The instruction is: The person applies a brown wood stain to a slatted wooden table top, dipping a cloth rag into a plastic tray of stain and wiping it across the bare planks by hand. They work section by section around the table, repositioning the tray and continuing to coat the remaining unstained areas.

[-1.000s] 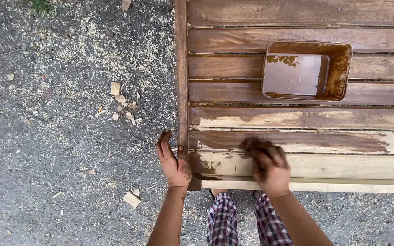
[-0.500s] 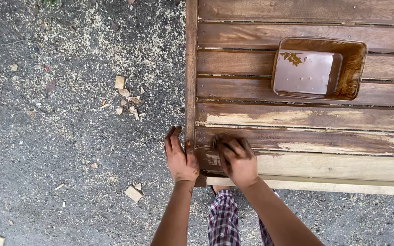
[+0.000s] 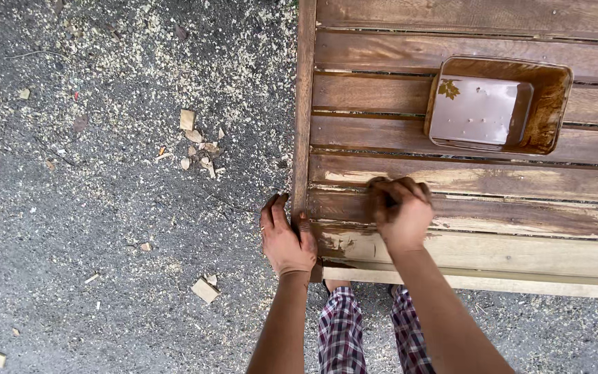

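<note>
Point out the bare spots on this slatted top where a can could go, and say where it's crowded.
Free: the slats left of the tray, up to the side rail, and the pale front slats right of the right hand. Crowded: the near left corner, where the left hand grips the rail and the right hand presses on the wood.

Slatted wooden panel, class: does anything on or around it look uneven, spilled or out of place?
The slatted wooden panel is stained unevenly: far slats dark brown, nearest ones mostly pale with ragged brown patches. The stain tray sits slightly askew. Wood offcuts and sawdust litter the gravel. The right hand rubs a slat; the left hand grips the edge.
</note>
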A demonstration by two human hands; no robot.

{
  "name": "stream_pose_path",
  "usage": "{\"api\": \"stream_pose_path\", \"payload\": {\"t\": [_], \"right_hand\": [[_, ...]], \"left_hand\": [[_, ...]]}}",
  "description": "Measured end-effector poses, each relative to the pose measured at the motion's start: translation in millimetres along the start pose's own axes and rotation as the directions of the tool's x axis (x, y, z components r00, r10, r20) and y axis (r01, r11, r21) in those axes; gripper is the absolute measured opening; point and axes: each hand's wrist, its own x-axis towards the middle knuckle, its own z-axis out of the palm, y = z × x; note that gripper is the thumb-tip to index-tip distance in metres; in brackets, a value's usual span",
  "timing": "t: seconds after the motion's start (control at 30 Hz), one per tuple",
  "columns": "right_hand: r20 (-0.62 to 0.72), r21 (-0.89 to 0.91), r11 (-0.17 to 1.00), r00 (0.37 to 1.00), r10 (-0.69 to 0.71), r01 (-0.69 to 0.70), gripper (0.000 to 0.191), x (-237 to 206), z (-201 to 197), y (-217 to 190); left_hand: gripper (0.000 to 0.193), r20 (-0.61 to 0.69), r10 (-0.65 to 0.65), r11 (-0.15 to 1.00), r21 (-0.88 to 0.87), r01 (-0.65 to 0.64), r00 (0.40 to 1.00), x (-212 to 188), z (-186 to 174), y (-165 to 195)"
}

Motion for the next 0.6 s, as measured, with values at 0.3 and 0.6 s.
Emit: {"api": "stream_pose_path", "payload": {"t": [0.3,0.6], "right_hand": [[0.165,0.101,0.968,0.955,-0.245,0.231,0.018,15,41,-46],[0.048,0.018,0.993,0.992,-0.117,0.116,0.018,-3,55,-41]], "left_hand": [[0.043,-0.034,-0.006,1.000,-0.012,0.006,0.999,-3,5,-4],[0.044,-0.035,0.008,0.999,0.037,-0.007,0.999,-1,7,-8]]}}
